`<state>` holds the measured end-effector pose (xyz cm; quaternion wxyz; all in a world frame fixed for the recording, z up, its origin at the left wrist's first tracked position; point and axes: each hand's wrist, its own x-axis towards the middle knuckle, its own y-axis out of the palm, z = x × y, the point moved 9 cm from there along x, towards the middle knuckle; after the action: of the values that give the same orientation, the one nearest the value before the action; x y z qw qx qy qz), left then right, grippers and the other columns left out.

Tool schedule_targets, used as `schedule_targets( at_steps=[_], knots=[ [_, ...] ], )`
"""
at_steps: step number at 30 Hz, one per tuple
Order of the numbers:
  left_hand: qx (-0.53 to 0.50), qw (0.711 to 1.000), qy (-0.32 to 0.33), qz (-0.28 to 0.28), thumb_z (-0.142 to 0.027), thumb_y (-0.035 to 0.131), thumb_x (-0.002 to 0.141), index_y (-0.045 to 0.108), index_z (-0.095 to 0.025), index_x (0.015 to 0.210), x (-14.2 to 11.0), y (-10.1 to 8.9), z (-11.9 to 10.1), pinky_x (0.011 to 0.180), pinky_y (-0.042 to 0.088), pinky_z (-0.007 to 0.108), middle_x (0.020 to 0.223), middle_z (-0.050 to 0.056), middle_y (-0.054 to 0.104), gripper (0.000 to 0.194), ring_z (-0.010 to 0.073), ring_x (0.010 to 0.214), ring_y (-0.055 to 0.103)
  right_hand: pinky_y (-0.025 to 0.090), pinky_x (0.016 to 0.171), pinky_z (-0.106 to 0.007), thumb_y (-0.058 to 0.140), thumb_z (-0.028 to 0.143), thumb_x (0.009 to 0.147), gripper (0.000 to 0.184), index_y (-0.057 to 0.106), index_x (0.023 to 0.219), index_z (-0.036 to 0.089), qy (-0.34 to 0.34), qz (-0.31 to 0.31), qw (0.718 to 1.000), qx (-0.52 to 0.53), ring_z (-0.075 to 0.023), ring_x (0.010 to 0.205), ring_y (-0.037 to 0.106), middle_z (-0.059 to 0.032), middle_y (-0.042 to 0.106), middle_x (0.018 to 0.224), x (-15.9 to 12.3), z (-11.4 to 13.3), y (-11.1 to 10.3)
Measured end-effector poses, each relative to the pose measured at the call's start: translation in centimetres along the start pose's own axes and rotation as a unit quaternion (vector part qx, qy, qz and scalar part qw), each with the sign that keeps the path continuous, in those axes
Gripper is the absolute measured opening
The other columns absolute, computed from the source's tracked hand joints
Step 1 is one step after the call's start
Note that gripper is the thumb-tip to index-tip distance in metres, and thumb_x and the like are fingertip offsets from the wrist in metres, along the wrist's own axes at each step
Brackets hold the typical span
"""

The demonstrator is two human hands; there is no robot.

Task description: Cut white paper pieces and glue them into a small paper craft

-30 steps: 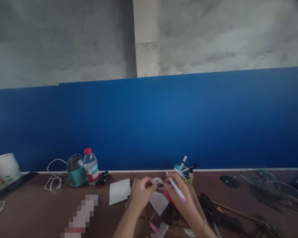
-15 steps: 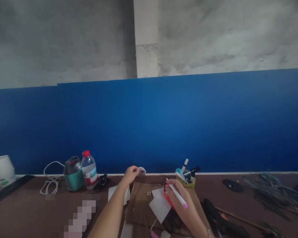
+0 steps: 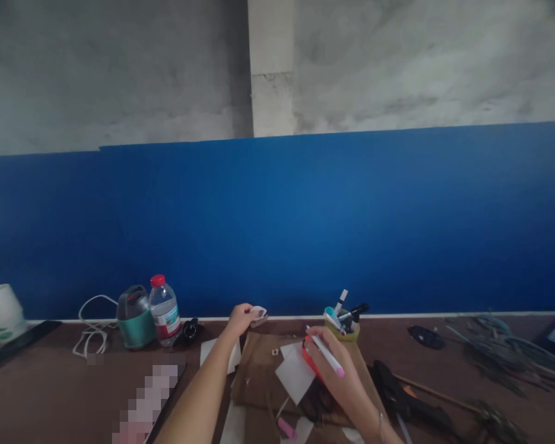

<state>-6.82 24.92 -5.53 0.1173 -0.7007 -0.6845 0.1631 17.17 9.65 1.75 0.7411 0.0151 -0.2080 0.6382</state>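
Observation:
At the table's back edge, my left hand (image 3: 241, 319) is closed on a white ring-shaped roll of tape (image 3: 259, 314). My right hand (image 3: 337, 364) is closed around a white marker pen (image 3: 328, 353) with a pink end, its other end pointing up and left. A red object (image 3: 311, 359) shows under the right fingers; whether they grip it too is hidden. Beside it, white paper pieces (image 3: 296, 375) lie on a brown cardboard sheet (image 3: 259, 370). Just behind the right hand stands a yellow-green pen holder (image 3: 350, 334) with several pens in it.
On the left are a red-capped water bottle (image 3: 165, 314), a teal container (image 3: 136, 330), a white cable (image 3: 92, 333) and a white cup (image 3: 2, 314). To the right lie a black tool (image 3: 407, 398), a dark mouse-like object (image 3: 425, 337) and tangled wires (image 3: 499, 348). A blue panel (image 3: 277, 228) rises behind the table.
The view has tipped down slightly, so everything sits a little higher. In my left hand the tape roll has turned, its ring opening now less visible. My right hand keeps the marker pen.

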Motion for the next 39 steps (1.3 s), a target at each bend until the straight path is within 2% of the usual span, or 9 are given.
schedule_targets(
  at_steps=[4,7,12,18,24,29,35,39],
  knots=[
    [-0.124,0.99,0.041,0.057,-0.038,0.062,0.08,0.067,-0.013,0.096,-2.4,2.2,-3.7,0.08,0.044,0.029,0.094,0.007,0.071,0.03,0.0215,0.092,0.063,0.053,0.067,-0.03,0.05,0.045,0.086,0.029,0.063,0.093,0.02,-0.013,-0.034,0.999,0.029,-0.0234,0.074,0.067,-0.0063,0.071,0.077,0.1,0.0,-0.5],
    [-0.202,0.969,0.053,0.128,-0.041,0.071,0.071,0.069,-0.012,0.087,-4.5,4.9,-6.5,0.077,0.043,0.027,0.089,0.008,0.071,0.033,0.0186,0.082,0.064,0.054,0.071,-0.032,0.056,0.043,0.083,0.025,0.062,0.093,0.02,-0.024,-0.044,0.998,0.04,-0.025,0.079,0.068,-0.0075,0.072,0.083,0.2,0.4,-0.9],
    [-0.281,0.937,0.03,0.204,-0.04,0.082,0.059,0.069,-0.012,0.077,-7.0,7.9,-8.7,0.076,0.043,0.029,0.077,0.006,0.07,0.035,0.0162,0.071,0.062,0.052,0.081,-0.035,0.063,0.035,0.079,0.022,0.062,0.096,0.021,-0.045,-0.036,0.995,0.081,-0.0258,0.09,0.066,-0.0077,0.07,0.096,0.2,1.3,-1.2],
    [-0.32,0.92,0.004,0.226,-0.036,0.086,0.056,0.069,-0.011,0.072,-8.0,8.7,-8.9,0.072,0.042,0.027,0.07,0.006,0.068,0.034,0.0143,0.065,0.06,0.052,0.079,-0.034,0.06,0.03,0.08,0.02,0.06,0.098,0.022,-0.051,-0.003,0.993,0.108,-0.0241,0.085,0.065,-0.0054,0.069,0.092,0.3,1.3,-0.7],
    [-0.33,0.914,-0.018,0.238,-0.033,0.089,0.053,0.068,-0.012,0.07,-8.8,9.5,-8.7,0.073,0.044,0.026,0.072,0.005,0.069,0.034,0.014,0.067,0.061,0.049,0.084,-0.034,0.06,0.026,0.074,0.014,0.064,0.087,0.021,-0.072,-0.028,0.994,0.083,-0.0248,0.09,0.063,-0.0052,0.069,0.091,0.3,2.6,-1.3],
    [-0.339,0.913,-0.015,0.226,-0.038,0.088,0.053,0.066,-0.013,0.071,-8.5,9.4,-8.7,0.072,0.044,0.027,0.068,0.003,0.066,0.038,0.0131,0.064,0.059,0.051,0.073,-0.031,0.061,0.024,0.071,0.021,0.063,0.092,0.021,-0.042,-0.012,0.994,0.102,-0.0235,0.081,0.065,-0.0041,0.07,0.089,0.2,2.7,-1.1],
    [-0.308,0.921,-0.003,0.239,-0.045,0.087,0.05,0.066,-0.013,0.071,-9.2,9.4,-9.0,0.078,0.046,0.029,0.072,0.005,0.067,0.044,0.0166,0.073,0.063,0.051,0.078,-0.033,0.064,0.028,0.073,0.017,0.064,0.088,0.021,-0.061,-0.019,0.992,0.105,-0.0237,0.083,0.065,-0.0048,0.069,0.087,0.4,2.3,-1.2],
    [-0.247,0.943,0.018,0.225,-0.049,0.081,0.056,0.068,-0.013,0.08,-9.1,9.2,-8.8,0.078,0.047,0.03,0.082,0.009,0.071,0.045,0.0198,0.079,0.065,0.051,0.08,-0.032,0.065,0.029,0.073,0.017,0.064,0.089,0.021,-0.065,-0.026,0.993,0.099,-0.0243,0.087,0.065,-0.0054,0.07,0.091,0.4,1.9,-1.2]
  ],
)
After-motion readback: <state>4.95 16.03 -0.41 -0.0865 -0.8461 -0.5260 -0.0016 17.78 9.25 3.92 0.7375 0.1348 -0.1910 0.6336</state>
